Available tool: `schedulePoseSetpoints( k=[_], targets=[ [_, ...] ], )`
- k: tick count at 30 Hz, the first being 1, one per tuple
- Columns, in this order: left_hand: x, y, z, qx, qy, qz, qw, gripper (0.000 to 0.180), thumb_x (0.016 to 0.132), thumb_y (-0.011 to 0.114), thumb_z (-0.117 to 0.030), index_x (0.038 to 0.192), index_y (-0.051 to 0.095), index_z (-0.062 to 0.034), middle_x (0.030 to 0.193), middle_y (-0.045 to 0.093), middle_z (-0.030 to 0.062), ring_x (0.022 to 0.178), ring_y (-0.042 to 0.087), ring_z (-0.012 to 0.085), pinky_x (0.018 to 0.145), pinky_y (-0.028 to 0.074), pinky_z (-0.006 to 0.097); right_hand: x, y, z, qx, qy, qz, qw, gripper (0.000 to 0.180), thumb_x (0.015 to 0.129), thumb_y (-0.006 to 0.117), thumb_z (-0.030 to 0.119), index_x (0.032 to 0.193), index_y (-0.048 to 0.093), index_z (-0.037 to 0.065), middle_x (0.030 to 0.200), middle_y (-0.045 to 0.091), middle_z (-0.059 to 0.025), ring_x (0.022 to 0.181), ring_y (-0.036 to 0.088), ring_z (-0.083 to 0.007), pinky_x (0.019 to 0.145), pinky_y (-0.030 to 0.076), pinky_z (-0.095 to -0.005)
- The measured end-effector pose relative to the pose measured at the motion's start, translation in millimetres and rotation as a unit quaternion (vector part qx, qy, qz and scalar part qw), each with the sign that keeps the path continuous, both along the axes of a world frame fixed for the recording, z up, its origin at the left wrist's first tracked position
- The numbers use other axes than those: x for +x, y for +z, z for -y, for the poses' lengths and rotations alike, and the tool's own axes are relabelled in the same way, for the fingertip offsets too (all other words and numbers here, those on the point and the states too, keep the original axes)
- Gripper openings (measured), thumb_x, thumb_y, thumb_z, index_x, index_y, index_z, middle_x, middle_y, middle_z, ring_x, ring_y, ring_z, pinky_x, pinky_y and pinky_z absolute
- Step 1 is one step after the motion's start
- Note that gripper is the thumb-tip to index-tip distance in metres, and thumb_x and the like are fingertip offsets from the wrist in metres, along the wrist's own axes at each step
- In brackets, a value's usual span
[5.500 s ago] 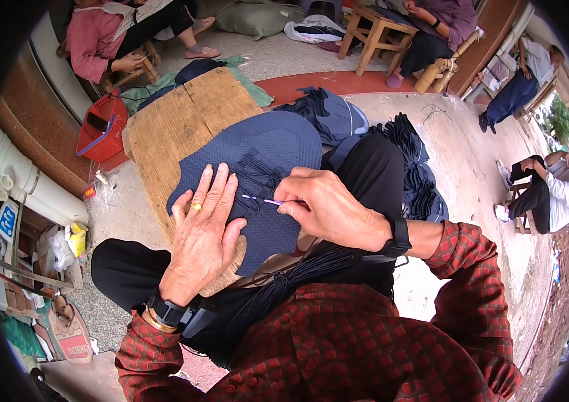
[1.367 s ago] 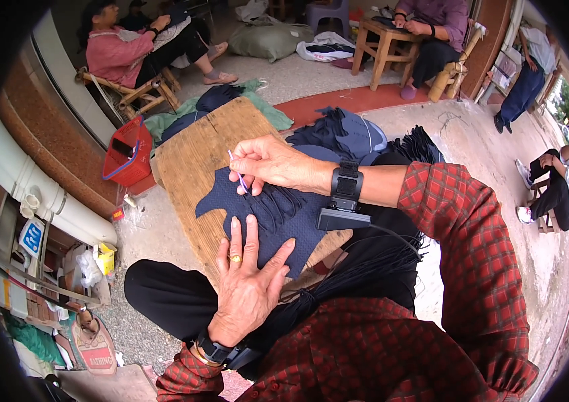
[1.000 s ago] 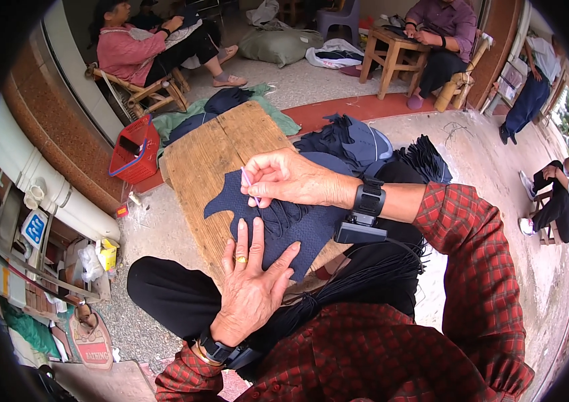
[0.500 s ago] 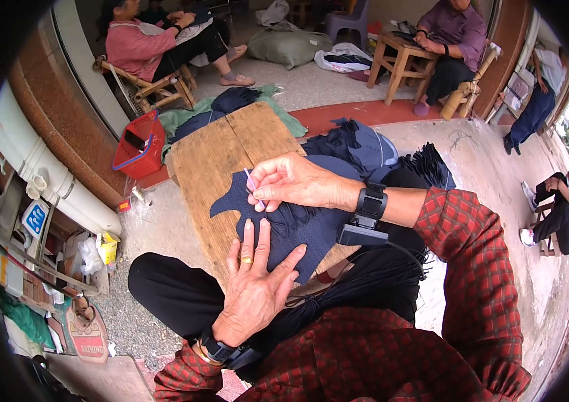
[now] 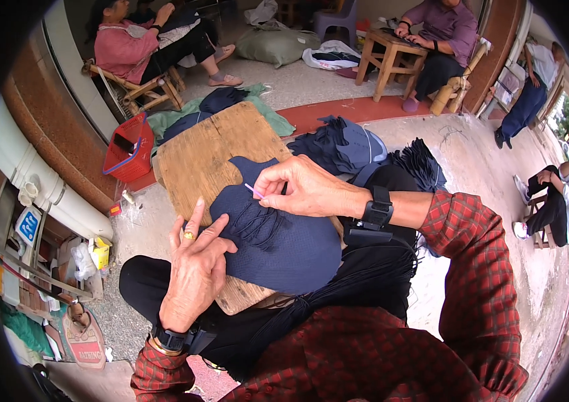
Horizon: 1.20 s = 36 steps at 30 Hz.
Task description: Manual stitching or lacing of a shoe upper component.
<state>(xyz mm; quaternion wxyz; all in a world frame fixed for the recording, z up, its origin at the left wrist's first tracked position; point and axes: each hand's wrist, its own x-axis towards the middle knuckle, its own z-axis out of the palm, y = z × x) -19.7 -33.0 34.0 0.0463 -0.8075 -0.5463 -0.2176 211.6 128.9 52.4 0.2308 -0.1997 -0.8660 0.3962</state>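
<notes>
A navy knit shoe upper (image 5: 298,258) lies flat on a small wooden table (image 5: 197,161), with loose dark laces (image 5: 257,224) bunched over its middle. Between thumb and fingers, my right hand (image 5: 311,187) pinches a thin pink-purple tool (image 5: 253,191) beside the laces at the upper's far part. The tool's exact kind is too small to make out. My left hand (image 5: 197,264) has its fingers spread at the upper's left edge, over the wood, gripping nothing. A bundle of long dark laces (image 5: 324,291) lies across my lap.
More navy uppers (image 5: 338,144) are piled right of the table, beside a dark lace bundle (image 5: 421,164). A red basket (image 5: 130,151) stands at the left. Two people sit at the back, one at a wooden stool (image 5: 391,57); others are at the right. White pipes (image 5: 50,181) run along the left.
The shoe upper has turned and now lies more spread out. My left hand has slid left to its edge. My right hand stays near the laces with the tool, now tilted differently.
</notes>
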Motion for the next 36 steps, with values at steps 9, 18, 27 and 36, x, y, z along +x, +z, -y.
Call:
schedulePoseSetpoints(
  k=[9,18,27,36],
  targets=[
    [51,-22,-2,-0.066,0.041,-0.013,0.997,0.081,0.097,0.065,-0.037,0.158,0.032,0.0038,0.167,0.027,0.0234,0.154,0.025,0.0414,0.122,0.023,0.056,4,-14,12,0.033,-0.054,-0.044,0.997,0.015,0.093,0.074,0.010,0.103,0.073,-0.001,0.080,0.072,-0.0094,0.073,0.068,-0.0117,0.063,0.053,-0.0300],
    [53,-23,-4,-0.048,0.054,-0.021,0.997,0.078,0.097,0.063,-0.038,0.157,0.036,0.0027,0.166,0.029,0.0232,0.154,0.027,0.0401,0.122,0.020,0.056,29,-23,33,0.189,-0.074,-0.017,0.979,0.009,0.087,0.070,0.003,0.092,0.070,-0.004,0.081,0.067,-0.0222,0.076,0.066,-0.0422,0.065,0.051,-0.0473],
    [53,-26,-3,-0.046,0.053,-0.012,0.997,0.075,0.098,0.061,-0.033,0.159,0.033,0.0009,0.166,0.029,0.0234,0.155,0.025,0.0383,0.123,0.019,0.056,40,-9,31,0.196,-0.081,0.084,0.974,0.010,0.085,0.071,0.002,0.092,0.073,-0.005,0.081,0.068,-0.0209,0.079,0.067,-0.0392,0.068,0.052,-0.0459],
    [49,-26,-4,-0.047,0.045,-0.011,0.998,0.073,0.098,0.061,-0.032,0.158,0.035,-0.0004,0.167,0.028,0.0214,0.156,0.025,0.0377,0.122,0.019,0.055,29,16,23,0.263,-0.043,0.169,0.949,0.013,0.083,0.069,0.002,0.074,0.066,-0.008,0.074,0.062,-0.0273,0.076,0.064,-0.0452,0.067,0.050,-0.0508]
  ],
)
